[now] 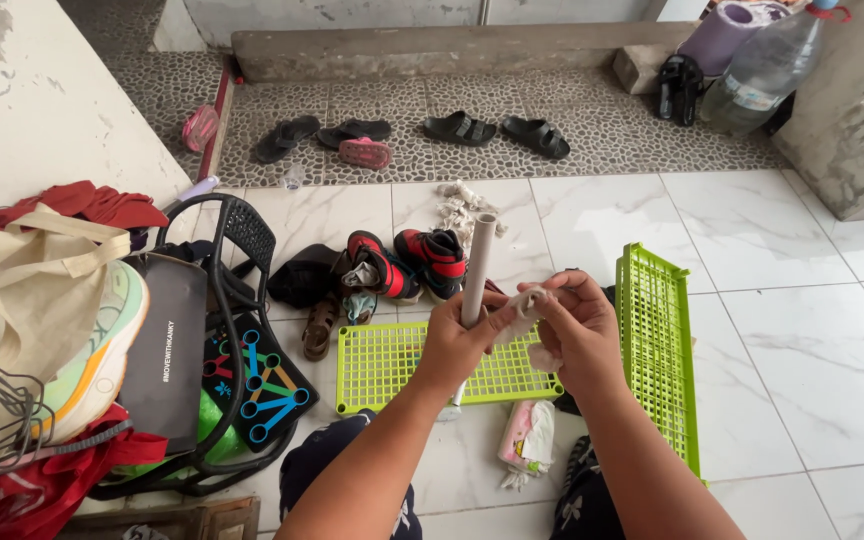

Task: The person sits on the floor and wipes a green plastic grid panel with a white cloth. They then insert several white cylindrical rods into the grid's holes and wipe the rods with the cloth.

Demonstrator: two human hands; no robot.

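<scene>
White plastic pipe [476,268] stands nearly upright in the head view, the only view here, gripped around its lower middle by the left hand [455,343], fingers wrapped closed on it. Right hand [579,335] is pinched shut on a crumpled white cloth [527,303], pressing it against the pipe's side just above the left hand; a second bit of white shows under the right palm, can't tell if it's the same cloth. Pipe's bottom end drops behind the left wrist toward a flat lime-green plastic grid panel [387,360] lying on the white marble-look tile floor [782,330]. A second green grid panel [658,330] stands on edge just right of the right forearm. Near the knees lies a small pink-and-white wipes packet [526,436]. Behind the pipe: red-and-black sneakers [414,260], a brown sandal [320,325], a heap of small white connector pieces [460,205]. Left side is clutter: black plastic chair [237,300], canvas tote [27,300], a light green-soled shoe [102,350]. Far back, black slippers [497,132] on pebble flooring, big clear water bottle [767,68]. Step in hand looks like wiping the pipe clean, mid-shaft. Next move likely calls for sliding the cloth up the tube while the left hand keeps it steady, or turning the pipe to reach the far side.
</scene>
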